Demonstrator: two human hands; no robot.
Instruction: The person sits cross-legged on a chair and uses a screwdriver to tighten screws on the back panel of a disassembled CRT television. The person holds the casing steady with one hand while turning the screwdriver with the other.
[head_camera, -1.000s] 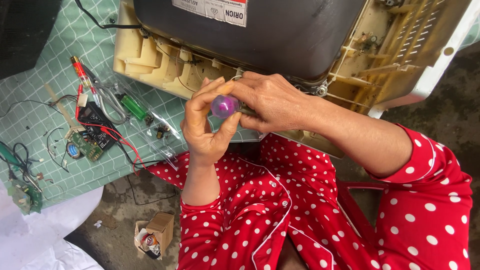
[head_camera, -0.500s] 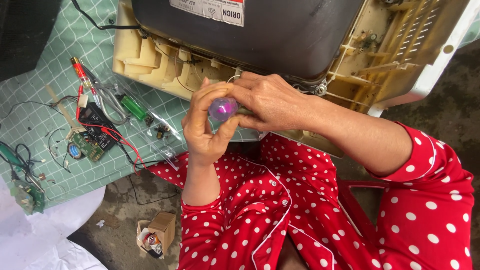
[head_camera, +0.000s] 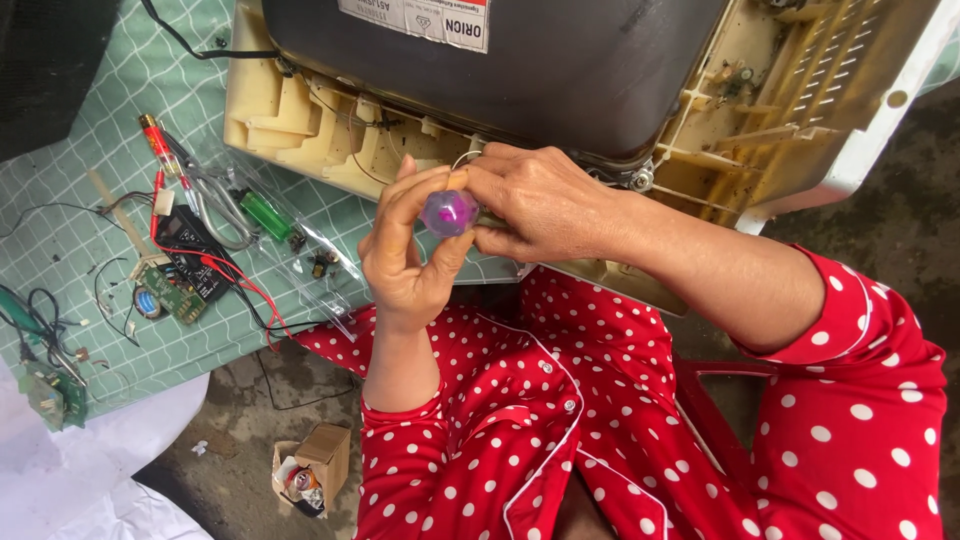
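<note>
My left hand (head_camera: 405, 255) and my right hand (head_camera: 530, 200) meet in front of an opened old television set (head_camera: 540, 70) with a yellowed plastic frame. Between their fingertips sits the purple, translucent round end of a small tool handle (head_camera: 448, 212), which looks like a screwdriver; both hands grip it. Its shaft is hidden under my right fingers. Red sleeves with white dots cover both arms.
A green checked mat (head_camera: 100, 150) at the left carries a red-tipped probe (head_camera: 155, 135), a green lighter (head_camera: 268, 215), metal pliers (head_camera: 205, 205), red wires and small circuit boards (head_camera: 175, 290). A small open cardboard box (head_camera: 312, 468) lies on the ground below.
Both hands stay closed around the purple handle; the fingers have shifted slightly around it, as if turning it. The view has drifted a little.
</note>
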